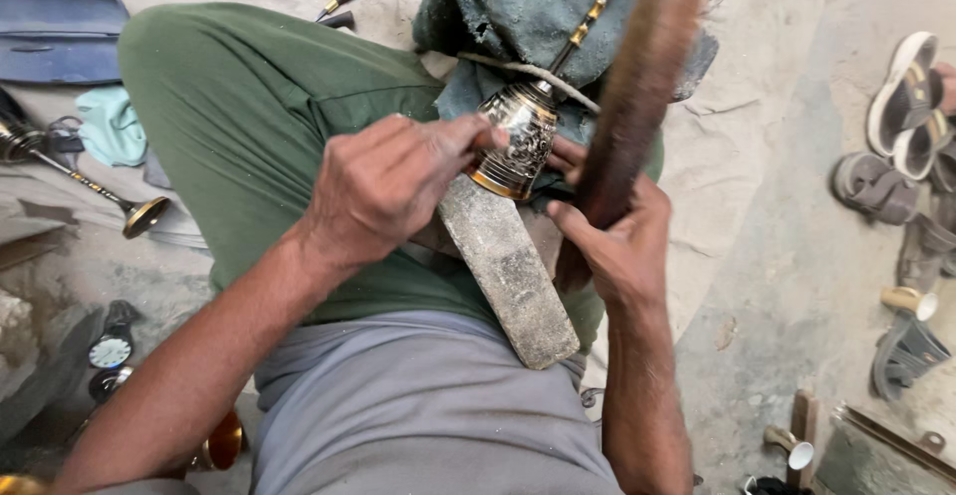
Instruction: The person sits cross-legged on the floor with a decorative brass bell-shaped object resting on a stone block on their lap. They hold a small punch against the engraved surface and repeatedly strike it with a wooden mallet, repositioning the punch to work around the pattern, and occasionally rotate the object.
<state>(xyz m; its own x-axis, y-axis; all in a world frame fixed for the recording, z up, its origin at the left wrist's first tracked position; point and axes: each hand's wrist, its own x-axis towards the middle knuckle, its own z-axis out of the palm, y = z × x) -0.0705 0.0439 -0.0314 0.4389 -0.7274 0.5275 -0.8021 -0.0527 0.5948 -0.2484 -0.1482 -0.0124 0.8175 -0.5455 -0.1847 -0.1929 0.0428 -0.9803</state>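
An engraved brass bell-shaped piece (515, 141) on a thin dark and brass rod rests against a worn grey wooden block (508, 271) on my lap. My left hand (388, 181) presses its fingers on the side of the brass piece. My right hand (617, 246) grips a thick dark wooden stick (637, 87) that stands upright just right of the brass piece. Blue-grey cloth (508, 7) covers the rod's far end.
A second brass rod piece (90, 191) lies on the ground at left near a teal rag (112, 126) and a dark tray (60, 32). A wristwatch (110, 351) lies lower left. Sandals (901, 107) and small metal tools (797, 445) lie at right.
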